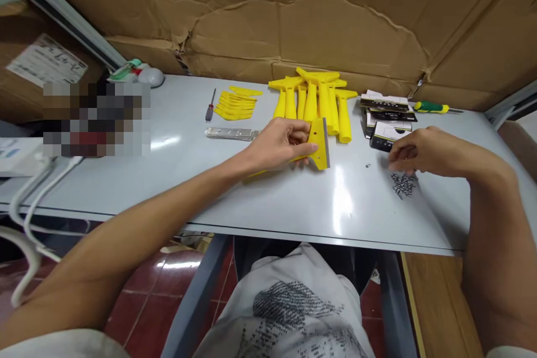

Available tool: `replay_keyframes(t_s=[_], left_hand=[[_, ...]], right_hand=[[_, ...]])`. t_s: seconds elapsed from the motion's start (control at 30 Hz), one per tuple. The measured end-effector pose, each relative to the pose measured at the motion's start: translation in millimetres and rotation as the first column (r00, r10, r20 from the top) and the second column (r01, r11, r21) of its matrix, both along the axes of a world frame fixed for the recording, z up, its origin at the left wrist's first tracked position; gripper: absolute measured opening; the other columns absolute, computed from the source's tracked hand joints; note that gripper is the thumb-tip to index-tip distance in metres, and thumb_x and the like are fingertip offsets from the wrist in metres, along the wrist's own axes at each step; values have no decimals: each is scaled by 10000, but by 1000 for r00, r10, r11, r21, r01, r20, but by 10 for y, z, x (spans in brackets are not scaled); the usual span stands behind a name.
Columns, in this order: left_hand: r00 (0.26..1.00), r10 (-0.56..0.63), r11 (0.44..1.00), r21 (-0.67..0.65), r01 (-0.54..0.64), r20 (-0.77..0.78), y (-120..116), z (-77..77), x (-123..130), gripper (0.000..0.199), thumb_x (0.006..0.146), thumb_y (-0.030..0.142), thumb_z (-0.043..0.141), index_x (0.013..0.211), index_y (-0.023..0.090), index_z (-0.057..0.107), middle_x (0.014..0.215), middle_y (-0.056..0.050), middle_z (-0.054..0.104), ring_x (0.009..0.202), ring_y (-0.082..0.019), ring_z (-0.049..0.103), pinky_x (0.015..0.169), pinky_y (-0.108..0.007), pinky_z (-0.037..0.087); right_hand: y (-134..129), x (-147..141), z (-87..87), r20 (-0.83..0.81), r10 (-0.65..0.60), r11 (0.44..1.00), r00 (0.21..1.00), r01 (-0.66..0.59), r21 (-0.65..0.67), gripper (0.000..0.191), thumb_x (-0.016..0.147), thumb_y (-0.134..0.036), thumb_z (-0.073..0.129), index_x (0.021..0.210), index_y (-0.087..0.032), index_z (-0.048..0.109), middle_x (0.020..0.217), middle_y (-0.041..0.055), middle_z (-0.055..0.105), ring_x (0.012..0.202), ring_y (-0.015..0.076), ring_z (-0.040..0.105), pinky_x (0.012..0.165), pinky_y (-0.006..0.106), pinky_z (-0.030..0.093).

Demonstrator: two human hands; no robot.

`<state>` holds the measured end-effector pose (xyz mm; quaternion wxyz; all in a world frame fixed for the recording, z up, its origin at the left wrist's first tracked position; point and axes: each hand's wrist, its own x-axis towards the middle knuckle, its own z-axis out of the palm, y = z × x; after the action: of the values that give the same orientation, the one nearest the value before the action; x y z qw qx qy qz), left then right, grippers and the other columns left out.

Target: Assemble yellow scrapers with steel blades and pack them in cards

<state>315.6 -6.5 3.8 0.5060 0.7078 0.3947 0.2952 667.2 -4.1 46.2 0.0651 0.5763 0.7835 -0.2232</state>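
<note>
Left grip [289, 142] grasping yellow plastic scraper [319, 154], straight metal edge, above glossy pale counter [272, 210]. Right grip [423, 150] curled by heaped metal screws [403, 185]; cannot tell whether holding any. Black-and-white boxes [388, 133]: print too small to read.

Place: small assembly workshop
Bench [268, 207]: heaped screws [403, 185], matching yellow scraper handles [324, 103], two screwdrivers [432, 107]
Backing: cardboard sheeting [314, 28]
Left: labelled carton [48, 60]
</note>
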Motion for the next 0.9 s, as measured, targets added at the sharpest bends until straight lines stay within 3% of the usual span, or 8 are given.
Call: replay_keyframes(t_s=[0.1, 0.3, 0.37, 0.47, 0.53, 0.6, 0.7, 0.9], left_hand=[[997, 6, 1000, -14, -4, 75, -5, -40, 1, 294, 878, 276, 779, 986, 199, 517, 717, -5, 744, 584, -142, 707, 558, -248, 527], [988, -11, 998, -66, 22, 151, -3, -42, -16, 420, 866, 281, 804, 1034, 227, 422, 775, -7, 769, 571, -150, 724, 545, -249, 552], [986, -21, 997, -71, 34, 165, -7, -27, -27, 437, 862, 294, 818, 1035, 228, 422, 778, 1, 769, 599, -157, 744, 567, -247, 562], [979, -71, 995, -60, 84, 191, -29, -12, -27, 436, 867, 305, 820, 1042, 232, 427, 740, 29, 751, 637, -166, 766, 579, -230, 552], [971, -127, 989, -53, 140, 202, -56, -5, -10, 426, 872, 303, 816, 1041, 233, 431, 723, 32, 750, 628, -159, 756, 575, -221, 540], [962, -180, 979, -54, 195, 206, -88, 6, 16, 424, 872, 308, 822, 1042, 229, 442, 750, 12, 771, 629, -153, 748, 581, -221, 538], [955, -224, 969, -55, 239, 196, -134, 29, 46, 439, 863, 331, 844, 1054, 223, 464, 770, -2, 779, 628, -150, 738, 592, -229, 541], [952, -242, 964, -67, 258, 188, -181, 49, 58, 429, 870, 336, 836, 1070, 230, 472, 761, 9, 771, 615, -149, 732, 599, -243, 562]], right_hand=[[48, -74, -104, 115, 63, 994, 991, -52, -92, 170, 870, -261, 655, 893, -217, 817, 798, 27, 791, 702, 172, 687, 664, 315, 476], [49, -118, -99, 114, 133, 984, 985, -145, 100, 206, 936, -217, 624, 990, -226, 822, 961, 54, 825, 741, 171, 679, 718, 345, 471], [7, -206, -92, 24, 154, 974, 988, -156, 165, 185, 970, -268, 628, 989, -226, 807, 971, 58, 822, 755, 174, 689, 740, 356, 478], [-72, -454, -158, -281, 141, 975, 949, -85, 203, 202, 967, -398, 683, 985, -219, 775, 963, 63, 812, 798, 196, 728, 785, 371, 536], [-125, -653, -240, -540, 84, 990, 837, -10, 139, 252, 924, -466, 754, 954, -216, 759, 941, 60, 800, 787, 198, 741, 764, 366, 583], [-173, -830, -315, -750, 7, 998, 662, 40, 45, 297, 857, -492, 842, 919, -215, 755, 891, 42, 780, 730, 176, 728, 700, 344, 613], [-232, -1002, -370, -901, -78, 996, 426, 62, -57, 333, 748, -470, 953, 867, -216, 774, 835, 19, 761, 671, 145, 697, 615, 306, 611], [-244, -1064, -451, -960, -114, 992, 254, -27, -125, 305, 729, -399, 990, 907, -218, 820, 844, 10, 785, 617, 121, 682, 579, 270, 591]])
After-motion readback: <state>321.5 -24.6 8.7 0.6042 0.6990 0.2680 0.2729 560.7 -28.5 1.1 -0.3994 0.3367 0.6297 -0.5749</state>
